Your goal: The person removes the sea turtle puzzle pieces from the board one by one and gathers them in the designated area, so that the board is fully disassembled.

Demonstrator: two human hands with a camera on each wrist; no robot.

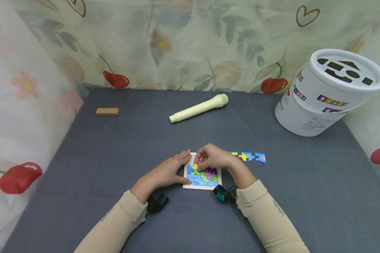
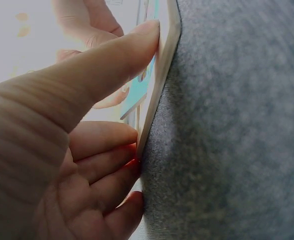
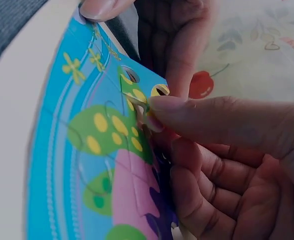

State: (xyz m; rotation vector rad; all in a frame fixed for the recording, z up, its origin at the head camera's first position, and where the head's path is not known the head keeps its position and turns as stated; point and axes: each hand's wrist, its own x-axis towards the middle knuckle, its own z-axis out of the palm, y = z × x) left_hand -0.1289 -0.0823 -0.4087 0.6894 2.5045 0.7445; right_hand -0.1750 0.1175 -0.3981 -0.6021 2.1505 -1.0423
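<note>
A small jigsaw puzzle (image 1: 202, 180) in blue, green, pink and purple lies in a pale wooden tray (image 1: 198, 187). My left hand (image 1: 169, 171) rests at the tray's left side, its thumb on the near-left border and its fingers along the far-left edge. Over the puzzle's upper part, my right hand (image 1: 214, 157) pinches a puzzle piece between thumb and fingers. In the left wrist view a blue piece (image 2: 134, 95) stands tilted above the tray. The right thumb (image 3: 174, 107) covers part of the pinched piece in the right wrist view.
Several loose puzzle pieces (image 1: 247, 156) lie in a row right of the tray. Farther back are a cream toy microphone (image 1: 198, 109) and a brown wooden block (image 1: 107, 111). A white bucket (image 1: 323, 95) with a shape-cutout lid stands back right, before a patterned curtain (image 1: 183, 45).
</note>
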